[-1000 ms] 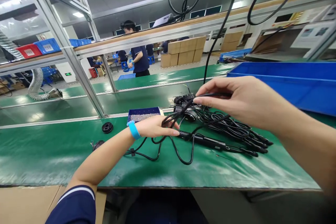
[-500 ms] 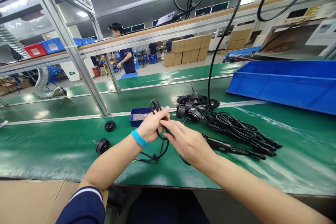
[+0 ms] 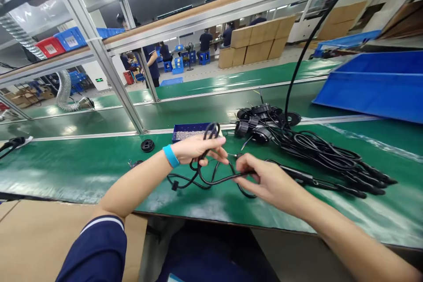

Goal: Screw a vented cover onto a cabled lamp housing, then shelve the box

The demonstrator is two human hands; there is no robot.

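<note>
My left hand, with a blue wristband, grips a looped section of a thin black cable above the green bench mat. My right hand pinches the same cable a little lower and to the right, fingers closed around it. The cable's slack hangs in loops between both hands and rests on the mat. Just beyond my right hand lies a heap of black cables with plug ends and round black connectors.
A small blue tray of silver parts sits behind my left hand, a black round part to its left. A large blue bin stands at the right. Metal frame posts rise behind. People work in the background. A cardboard box is below left.
My right hand came back from the cable heap to my left hand, then pulled the cable down and to the right. The camera view shifted lower and left.
</note>
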